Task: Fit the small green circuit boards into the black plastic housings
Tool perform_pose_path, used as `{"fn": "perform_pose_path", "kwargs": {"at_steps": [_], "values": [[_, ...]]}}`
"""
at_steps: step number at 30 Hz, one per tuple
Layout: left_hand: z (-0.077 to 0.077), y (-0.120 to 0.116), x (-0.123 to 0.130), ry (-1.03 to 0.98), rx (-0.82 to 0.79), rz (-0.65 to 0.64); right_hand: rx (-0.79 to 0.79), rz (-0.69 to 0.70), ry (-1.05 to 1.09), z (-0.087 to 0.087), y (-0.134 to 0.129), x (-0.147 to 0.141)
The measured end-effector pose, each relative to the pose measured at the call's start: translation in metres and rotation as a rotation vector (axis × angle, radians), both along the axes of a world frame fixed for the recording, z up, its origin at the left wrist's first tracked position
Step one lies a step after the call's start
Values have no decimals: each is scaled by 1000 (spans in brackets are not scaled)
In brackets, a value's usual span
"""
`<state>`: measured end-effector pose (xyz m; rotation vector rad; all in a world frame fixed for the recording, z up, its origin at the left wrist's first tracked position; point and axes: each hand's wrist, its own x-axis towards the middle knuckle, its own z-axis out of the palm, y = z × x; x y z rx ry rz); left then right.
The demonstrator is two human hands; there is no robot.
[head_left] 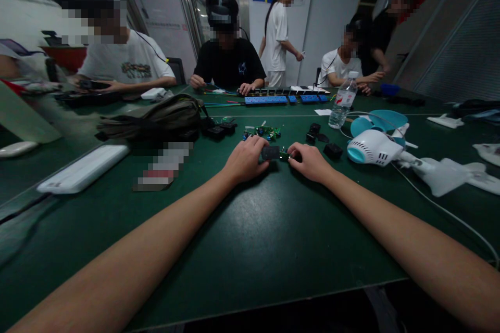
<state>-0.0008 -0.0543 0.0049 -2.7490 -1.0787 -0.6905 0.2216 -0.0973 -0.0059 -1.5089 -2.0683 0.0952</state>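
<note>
Near the middle of the green table (pixel 258 239), my left hand (pixel 247 158) is closed on a small black case (pixel 271 153). My right hand (pixel 309 160) pinches a small green circuit board (pixel 284 155) at the right end of the case. Board and case meet or nearly meet; the exact contact is too small to tell. Just beyond my hands lies a loose group of green circuit boards (pixel 269 131) with blue parts. Several black pieces (pixel 313 131) lie beyond my right hand, and one black block (pixel 333 151) sits just right of it.
A water bottle (pixel 342 101) and a white and teal fan (pixel 371 148) with a cable stand on the right. Left are a dark bag (pixel 156 117), a white power bank (pixel 84 169) and black blocks (pixel 219 127). People sit across the table behind blue strips (pixel 265 100).
</note>
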Motion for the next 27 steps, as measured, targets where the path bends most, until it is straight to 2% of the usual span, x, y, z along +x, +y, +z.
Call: {"fn": "perform_pose_path", "kwargs": {"at_steps": [6,9,12,16,22,27], "values": [[-1,1,0,6,1,23,9,-16,-3,0,0,0],[-2,2,1,-5,26,24,94,-28,-19,4,-3,-1],[-1,2,1,-34,45,32,168,17,33,10,-9,-6],[0,0,1,-78,45,23,42,118,203,14,-20,-19],[-3,-1,1,-151,-25,-20,-39,161,395,11,-27,-29],[-7,4,-1,-145,-36,-164,-89,145,549,8,-24,-26]]}}
